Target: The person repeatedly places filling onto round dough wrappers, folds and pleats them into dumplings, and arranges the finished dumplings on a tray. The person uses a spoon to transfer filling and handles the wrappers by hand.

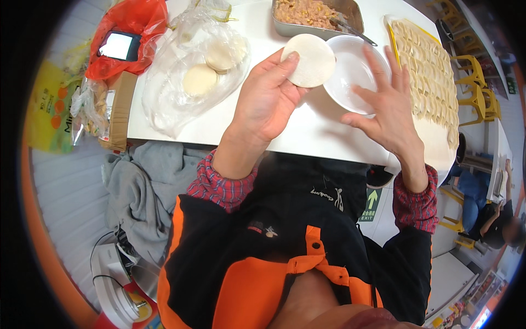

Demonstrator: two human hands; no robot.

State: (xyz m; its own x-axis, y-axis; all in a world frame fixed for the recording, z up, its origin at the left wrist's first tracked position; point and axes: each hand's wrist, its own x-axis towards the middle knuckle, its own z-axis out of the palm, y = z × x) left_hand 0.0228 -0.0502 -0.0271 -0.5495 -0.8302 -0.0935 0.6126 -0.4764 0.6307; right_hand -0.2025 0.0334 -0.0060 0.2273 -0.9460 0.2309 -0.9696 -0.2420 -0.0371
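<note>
Between thumb and fingers, my left hand point(269, 94) holds a round dough wrapper point(311, 61) above the table. My right hand point(384, 96) holds nothing; its fingers are spread over a white plastic bowl point(349, 70). Behind the bowl stands a metal tray of minced filling point(306, 14), with the handle of a metal utensil point(357, 33) sticking out over its rim. More round wrappers point(200, 79) lie stacked in a clear plastic bag point(164, 94) left of my left hand. Rows of filled dumplings point(427, 74) lie at the right side of the table.
A phone point(121, 46) rests on a red plastic bag point(156, 16) at the left. Beside the table's left edge is a cardboard box point(123, 107). Grey cloth point(139, 185) lies below. At the far right are yellow stools point(472, 103) and another person point(497, 222).
</note>
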